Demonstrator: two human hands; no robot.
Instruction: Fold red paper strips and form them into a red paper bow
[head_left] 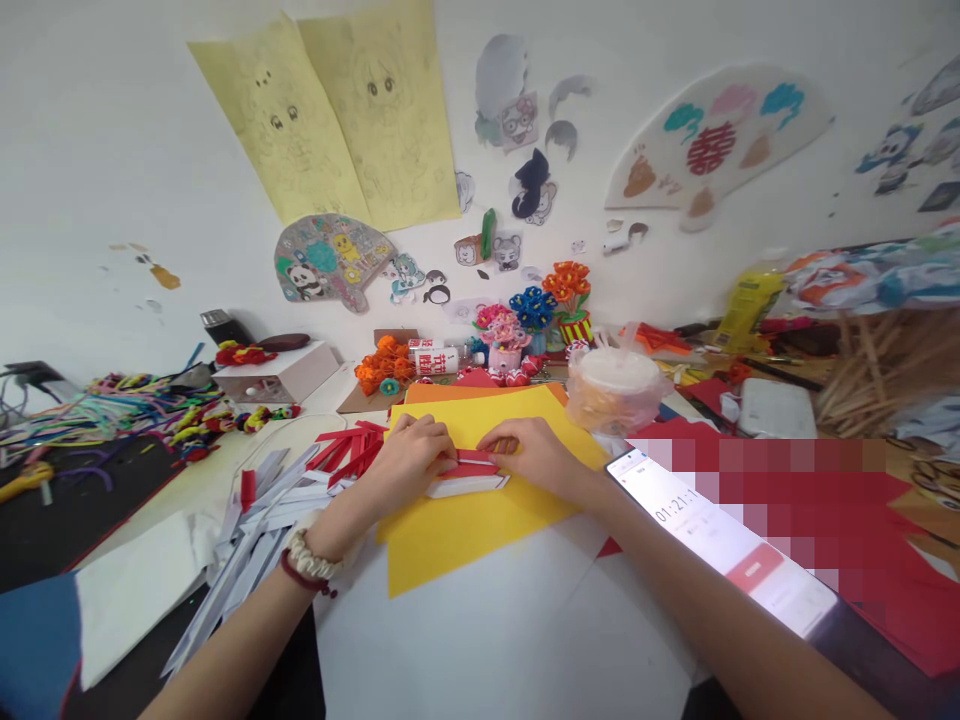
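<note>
A folded red paper strip (474, 464) with a pale edge lies between my two hands, over a yellow sheet of paper (427, 545). My left hand (412, 452) has its fingers bent onto the strip's left end. At the strip's right end, my right hand (529, 452) pinches it between thumb and fingers. Just below the red strip is a white folded paper piece (466, 487), lying on the yellow sheet. White paper (495, 640) is spread beneath the yellow sheet, nearer to me.
Folded white strips (255, 530) and red strips (349, 450) are heaped left of my hands. To the right lie a lit phone (720, 540) and red paper (847, 560). A lidded tub in plastic (619, 385) and craft flowers (532, 308) stand behind.
</note>
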